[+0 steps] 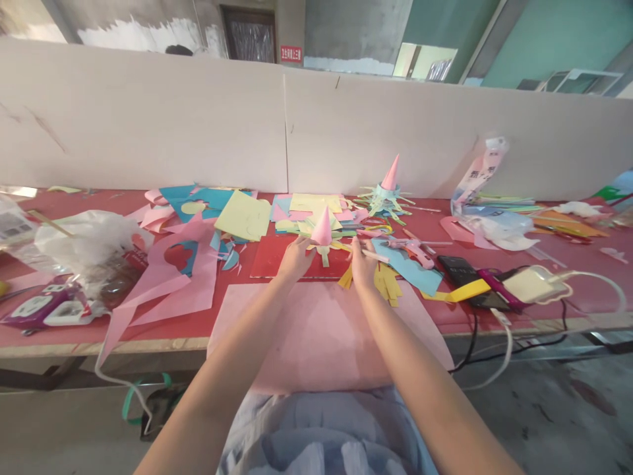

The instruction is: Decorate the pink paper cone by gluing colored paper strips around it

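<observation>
A pink paper cone (322, 229) stands upright in front of me, with green and yellow paper strips spreading from its base over a red board (267, 257). My left hand (297, 258) is at the left side of this piece, fingertips by the strips near the cone. On the right, my right hand (363, 264) is beside the strips, next to a thin whitish stick (376, 255); its fingers are too small to make out fully. Yellow fringed paper (387, 285) lies under and beside the right hand.
A second pink cone (390, 175) on a strip base stands behind. Nearby lie a pink glue gun (418, 252), blue paper (408, 267), a phone (457, 270) and cables. Cut pink paper (198, 290), a plastic bag (93, 244) and a power strip (42, 307) are left.
</observation>
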`<state>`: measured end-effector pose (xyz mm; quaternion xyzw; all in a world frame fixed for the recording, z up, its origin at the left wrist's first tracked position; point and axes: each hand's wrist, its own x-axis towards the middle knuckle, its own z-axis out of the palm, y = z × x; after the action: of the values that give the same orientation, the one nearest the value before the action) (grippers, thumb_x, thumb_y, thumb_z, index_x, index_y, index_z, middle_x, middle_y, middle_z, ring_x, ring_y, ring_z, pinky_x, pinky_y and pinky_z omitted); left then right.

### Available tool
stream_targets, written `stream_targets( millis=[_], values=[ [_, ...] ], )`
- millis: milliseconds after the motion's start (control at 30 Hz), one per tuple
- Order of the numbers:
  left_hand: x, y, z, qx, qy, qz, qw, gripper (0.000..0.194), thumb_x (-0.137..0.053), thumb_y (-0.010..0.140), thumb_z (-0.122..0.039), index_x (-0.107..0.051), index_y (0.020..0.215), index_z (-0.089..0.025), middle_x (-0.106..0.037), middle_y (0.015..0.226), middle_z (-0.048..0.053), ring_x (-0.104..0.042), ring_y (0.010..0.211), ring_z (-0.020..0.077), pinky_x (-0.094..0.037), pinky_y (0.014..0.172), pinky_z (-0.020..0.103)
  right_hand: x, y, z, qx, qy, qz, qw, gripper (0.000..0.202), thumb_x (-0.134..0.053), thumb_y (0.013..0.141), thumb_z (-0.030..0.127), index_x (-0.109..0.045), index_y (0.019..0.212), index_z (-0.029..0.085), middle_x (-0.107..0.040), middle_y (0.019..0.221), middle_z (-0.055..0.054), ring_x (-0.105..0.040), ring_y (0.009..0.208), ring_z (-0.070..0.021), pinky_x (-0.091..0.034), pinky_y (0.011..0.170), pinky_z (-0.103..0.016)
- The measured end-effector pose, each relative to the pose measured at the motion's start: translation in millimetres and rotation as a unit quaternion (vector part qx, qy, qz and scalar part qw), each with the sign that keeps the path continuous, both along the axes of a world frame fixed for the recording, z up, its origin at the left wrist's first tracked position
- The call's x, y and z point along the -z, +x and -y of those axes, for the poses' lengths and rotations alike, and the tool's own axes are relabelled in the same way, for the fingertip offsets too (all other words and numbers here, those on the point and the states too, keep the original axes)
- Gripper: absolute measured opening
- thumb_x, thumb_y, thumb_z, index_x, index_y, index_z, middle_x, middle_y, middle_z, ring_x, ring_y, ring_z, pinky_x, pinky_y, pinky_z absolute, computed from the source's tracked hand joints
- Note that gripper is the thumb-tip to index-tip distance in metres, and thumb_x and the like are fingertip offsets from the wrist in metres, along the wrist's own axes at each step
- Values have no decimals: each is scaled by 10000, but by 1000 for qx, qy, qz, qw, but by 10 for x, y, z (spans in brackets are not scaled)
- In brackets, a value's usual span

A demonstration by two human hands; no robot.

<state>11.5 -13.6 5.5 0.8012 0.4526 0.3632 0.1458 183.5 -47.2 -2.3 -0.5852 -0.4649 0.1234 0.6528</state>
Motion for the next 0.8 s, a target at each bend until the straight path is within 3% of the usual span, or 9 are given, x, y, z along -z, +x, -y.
stream_targets(
  millis=[100,233,333,467,800],
  values=[
    [-17,2,13,-12,5,8,1000,251,-450,864,-187,-632,1032,-225,-598,1090,46,-586,994,189,-471,877,300,37,66,-32,39,15,21,999,316,-374,875,496,-505,876,208,-618,785,-41,-588,710,-169,-449,666,-286],
    [0,3,16,-18,-4,-3,1000,294,-440,827,-106,-641,1014,-212,-614,1106,44,-582,1010,191,-462,901,304,119,111,-61,33,10,88,995,284,-343,883,392,-545,950,205,-642,975,-86,-595,908,-204,-436,822,-337],
    [20,-7,2,-18,-17,-24,999,383,-410,759,-8,-654,989,-194,-647,1069,46,-583,1009,196,-445,930,319,174,110,-69,22,-14,139,990,217,-423,814,305,-559,948,201,-650,935,-85,-591,887,-227,-427,827,-363],
    [35,-16,-9,-20,-30,-46,998,418,-395,736,7,-659,997,-185,-659,1060,56,-581,1007,212,-440,934,338,197,102,-54,2,-38,180,983,221,-494,727,238,-574,931,210,-653,820,-46,-589,794,-218,-435,780,-345],
    [35,-20,-12,-22,-29,-48,998,435,-395,713,12,-653,1009,-177,-650,1070,65,-572,1023,215,-429,950,343,140,46,-42,-29,4,132,991,187,-427,795,243,-584,889,202,-665,863,-47,-617,775,-169,-483,733,-292]
  ],
)
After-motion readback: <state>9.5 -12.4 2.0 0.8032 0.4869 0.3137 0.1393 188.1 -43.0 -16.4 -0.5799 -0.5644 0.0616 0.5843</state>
